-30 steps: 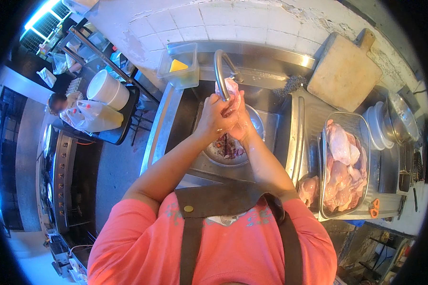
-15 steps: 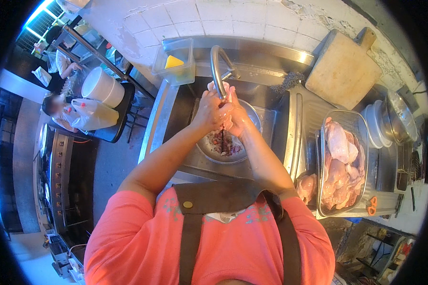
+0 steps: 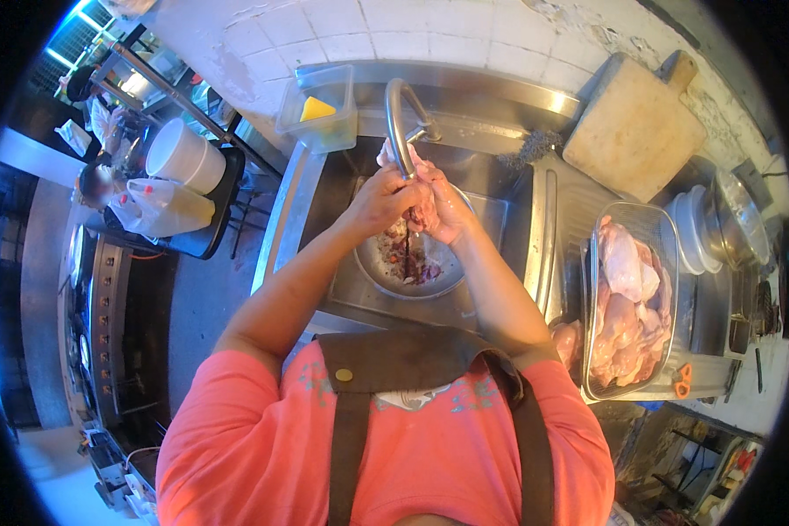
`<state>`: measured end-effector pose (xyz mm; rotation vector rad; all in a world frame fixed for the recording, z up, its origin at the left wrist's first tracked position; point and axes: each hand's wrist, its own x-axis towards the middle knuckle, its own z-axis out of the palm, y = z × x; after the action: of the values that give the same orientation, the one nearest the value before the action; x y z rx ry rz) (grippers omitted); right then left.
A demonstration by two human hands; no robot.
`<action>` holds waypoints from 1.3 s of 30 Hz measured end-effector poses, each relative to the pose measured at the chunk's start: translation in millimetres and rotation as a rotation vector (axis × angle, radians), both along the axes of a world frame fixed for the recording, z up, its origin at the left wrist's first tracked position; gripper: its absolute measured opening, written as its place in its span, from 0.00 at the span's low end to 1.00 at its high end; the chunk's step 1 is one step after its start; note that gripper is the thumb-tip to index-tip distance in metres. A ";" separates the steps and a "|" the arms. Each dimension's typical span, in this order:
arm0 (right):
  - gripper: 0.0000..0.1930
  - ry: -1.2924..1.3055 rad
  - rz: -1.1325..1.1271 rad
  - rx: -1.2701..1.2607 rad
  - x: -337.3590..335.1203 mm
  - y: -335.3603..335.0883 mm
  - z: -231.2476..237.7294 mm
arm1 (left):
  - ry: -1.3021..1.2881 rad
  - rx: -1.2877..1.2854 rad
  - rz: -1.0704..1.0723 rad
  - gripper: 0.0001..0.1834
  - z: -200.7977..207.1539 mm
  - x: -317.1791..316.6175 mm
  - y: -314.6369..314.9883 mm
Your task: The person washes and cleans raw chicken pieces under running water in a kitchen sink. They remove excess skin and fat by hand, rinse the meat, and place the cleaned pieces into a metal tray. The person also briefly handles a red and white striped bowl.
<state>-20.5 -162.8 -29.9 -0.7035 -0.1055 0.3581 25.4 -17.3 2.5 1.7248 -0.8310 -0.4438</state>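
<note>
Two hands (image 3: 412, 203) gripping one chicken piece (image 3: 422, 188), one faucet (image 3: 401, 123)

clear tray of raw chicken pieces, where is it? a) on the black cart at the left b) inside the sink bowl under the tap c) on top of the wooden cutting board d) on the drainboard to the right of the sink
d: the clear tray of raw chicken pieces sits on the drainboard right of the sink, below the wooden cutting board.
</note>
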 end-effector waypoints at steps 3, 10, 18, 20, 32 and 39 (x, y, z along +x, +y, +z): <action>0.21 0.128 -0.240 -0.025 -0.2 12.7 1.2 | -0.201 0.064 0.287 0.15 -16.7 -0.1 -3.3; 0.22 0.074 -0.144 -0.120 0.7 0.7 -21.8 | 0.247 0.023 0.258 0.10 -6.0 -7.3 -9.3; 0.24 0.107 -0.251 -0.285 -4.4 6.7 -11.5 | 0.388 -0.112 0.309 0.10 -9.2 -5.0 -9.8; 0.23 0.125 -0.238 -0.235 -7.7 6.8 -6.3 | 0.395 -0.149 0.328 0.09 -8.2 -7.8 -14.1; 0.18 0.056 -0.284 0.009 1.3 12.2 -25.3 | 0.628 -0.389 0.250 0.05 -32.7 -1.6 -6.8; 0.18 0.255 -0.497 0.063 19.9 0.5 -58.0 | 0.391 -0.176 0.308 0.07 -14.2 -15.6 7.1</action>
<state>-0.6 -162.3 -87.9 -0.5933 0.2960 -0.0348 9.8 -10.2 -11.6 1.5035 -0.3071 -0.4622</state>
